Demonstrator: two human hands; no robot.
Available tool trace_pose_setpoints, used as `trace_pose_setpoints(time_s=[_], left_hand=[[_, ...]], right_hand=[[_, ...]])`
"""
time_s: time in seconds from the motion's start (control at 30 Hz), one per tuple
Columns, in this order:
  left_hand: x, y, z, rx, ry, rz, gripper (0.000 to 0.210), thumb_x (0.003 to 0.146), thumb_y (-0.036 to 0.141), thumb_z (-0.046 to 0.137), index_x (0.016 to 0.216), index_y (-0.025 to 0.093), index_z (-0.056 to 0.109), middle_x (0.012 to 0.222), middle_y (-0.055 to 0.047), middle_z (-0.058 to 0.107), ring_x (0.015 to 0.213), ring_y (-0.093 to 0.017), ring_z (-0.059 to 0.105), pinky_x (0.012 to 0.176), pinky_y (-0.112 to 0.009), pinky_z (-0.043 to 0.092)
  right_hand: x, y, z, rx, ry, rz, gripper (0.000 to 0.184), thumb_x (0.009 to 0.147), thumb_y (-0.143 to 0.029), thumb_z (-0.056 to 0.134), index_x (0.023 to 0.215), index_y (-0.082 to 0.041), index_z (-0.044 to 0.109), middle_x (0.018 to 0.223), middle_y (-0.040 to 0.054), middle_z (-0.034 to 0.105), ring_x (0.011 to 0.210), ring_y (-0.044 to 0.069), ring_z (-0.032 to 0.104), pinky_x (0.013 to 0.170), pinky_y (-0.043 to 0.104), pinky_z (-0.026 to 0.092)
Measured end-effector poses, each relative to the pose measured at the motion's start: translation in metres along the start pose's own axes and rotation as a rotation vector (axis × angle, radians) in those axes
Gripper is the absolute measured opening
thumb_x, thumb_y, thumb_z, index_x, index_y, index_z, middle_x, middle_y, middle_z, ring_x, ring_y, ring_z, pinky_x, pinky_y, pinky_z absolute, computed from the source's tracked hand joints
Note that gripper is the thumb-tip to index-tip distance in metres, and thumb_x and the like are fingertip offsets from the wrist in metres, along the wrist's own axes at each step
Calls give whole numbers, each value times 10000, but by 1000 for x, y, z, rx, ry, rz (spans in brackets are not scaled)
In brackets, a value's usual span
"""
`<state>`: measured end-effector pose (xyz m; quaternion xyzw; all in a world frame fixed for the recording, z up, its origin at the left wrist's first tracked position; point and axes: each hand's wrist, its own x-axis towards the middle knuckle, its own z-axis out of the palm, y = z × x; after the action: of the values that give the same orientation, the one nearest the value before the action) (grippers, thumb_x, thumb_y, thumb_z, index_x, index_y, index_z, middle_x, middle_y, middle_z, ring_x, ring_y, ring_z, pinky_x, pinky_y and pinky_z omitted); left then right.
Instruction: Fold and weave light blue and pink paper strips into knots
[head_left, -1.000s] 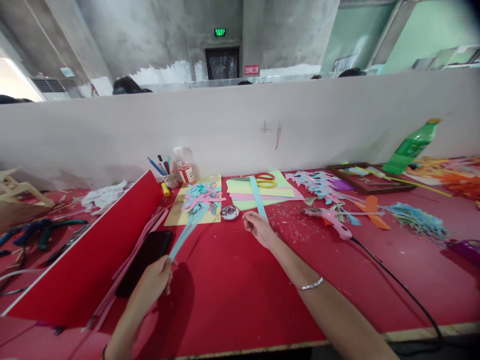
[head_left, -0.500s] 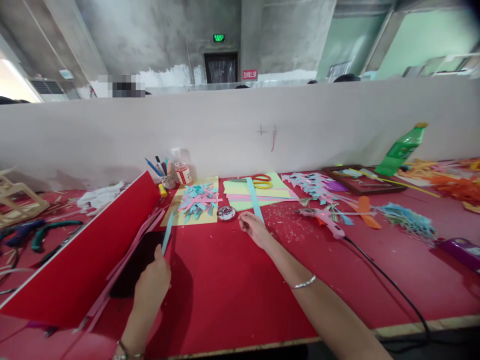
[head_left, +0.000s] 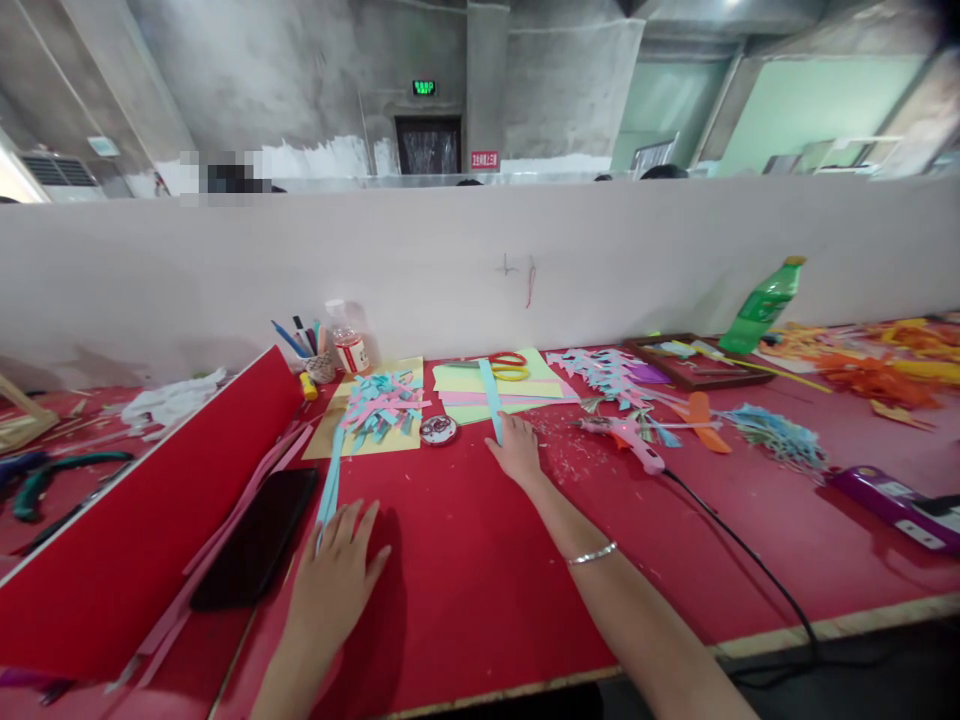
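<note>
The left hand [head_left: 330, 580], lower left of the frame's middle, had its fingers spread wide, at the near ends of some blue strips [head_left: 330, 490]; whether they touched could not be told. The strips ran up to a pile [head_left: 384, 403] of pink and blue paper on a yellow sheet [head_left: 322, 446]. Near the centre, the right hand [head_left: 519, 452] lay palm down, fingers slightly bent over the near end of a single strip [head_left: 490, 388]; whether they gripped it could not be told. That strip lay across stacked paper [head_left: 452, 382], with scissors [head_left: 511, 366] at its far end. Between the hands and farther back sat a round tin [head_left: 439, 430]. Left of the left hand lay a phone [head_left: 259, 540], beside a slanting red board [head_left: 165, 510]. Right of centre, a pink glue gun [head_left: 639, 447] lay on the red surface [head_left: 465, 600]; a green bottle [head_left: 761, 308] leaned at the upper right.
</note>
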<state>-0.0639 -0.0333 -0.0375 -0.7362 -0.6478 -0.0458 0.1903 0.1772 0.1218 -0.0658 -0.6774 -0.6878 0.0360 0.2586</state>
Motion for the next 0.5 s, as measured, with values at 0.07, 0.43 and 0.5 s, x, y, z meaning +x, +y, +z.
trace_pose_setpoints(time_s=[0.07, 0.43, 0.5], left_hand=[[-5, 4, 7, -29, -17, -19, 425, 775, 369, 366, 1145, 177, 446, 1141, -90, 494, 1024, -238, 444, 881, -395, 305], [-12, -12, 23, -81, 37, -114, 443, 766, 378, 324, 1139, 172, 443, 1175, -86, 470, 1027, -231, 442, 925, -432, 208], [-11, -14, 24, -97, 75, -97, 393, 766, 340, 330, 1097, 183, 471, 1150, -83, 488, 1009, -215, 454, 937, -431, 175]], right_hand=[[1, 0, -1, -9, -19, 11, 461, 722, -275, 476, 1155, -159, 367, 1078, 100, 480, 988, 228, 394, 781, 318, 312], [15, 6, -4, 66, -99, 68, 388, 718, -175, 439, 1101, -236, 410, 1071, 52, 491, 986, 203, 388, 765, 309, 290], [19, 8, -2, 85, -106, 76, 374, 708, -168, 442, 1075, -236, 420, 1041, 42, 511, 973, 199, 398, 755, 316, 286]])
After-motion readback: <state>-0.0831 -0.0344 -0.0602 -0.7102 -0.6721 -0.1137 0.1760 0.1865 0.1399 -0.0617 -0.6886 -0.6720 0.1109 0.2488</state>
